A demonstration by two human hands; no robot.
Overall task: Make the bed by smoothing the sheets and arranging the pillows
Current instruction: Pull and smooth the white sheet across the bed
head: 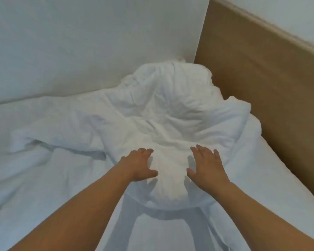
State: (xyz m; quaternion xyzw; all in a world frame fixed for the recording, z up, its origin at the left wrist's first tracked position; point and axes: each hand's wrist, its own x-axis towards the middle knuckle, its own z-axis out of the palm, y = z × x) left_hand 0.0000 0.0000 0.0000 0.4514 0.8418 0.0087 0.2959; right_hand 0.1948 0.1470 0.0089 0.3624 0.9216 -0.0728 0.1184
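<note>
- The bed sheet [43, 196] fills most of your view, white and creased, with long folds running through the lower left and a smoother stretch at 4 o'clock along the bed's right edge.
- The white wall [80, 42] rises behind the bed from 9 o'clock round to 12 o'clock, meeting the bedding along a slanting line.
- The wooden headboard [261, 78], light brown and flat, stands at 2 o'clock and runs down the right side, with a strip of wall above it in the top corner.
- The white pillow [170, 109] lies at the centre, rumpled and puffed, its far end pushed into the corner where wall and headboard meet at 12 o'clock, its near end bulging towards you.
- A folded flap of white bedding [53, 134] lies at 9 o'clock, just beside the pillow and on top of the sheet; you cannot tell whether it is a second pillowcase or part of the cover.
- Your bare forearms reach in from 7 and 5 o'clock.
- Your right hand [207, 165] lies palm down on the pillow's near right side, fingers straight and slightly spread, thumb out towards the middle.
- Your left hand [140, 163] presses the pillow's near left side, fingers bent over the bulge and close together, thumb pointing inward.
</note>
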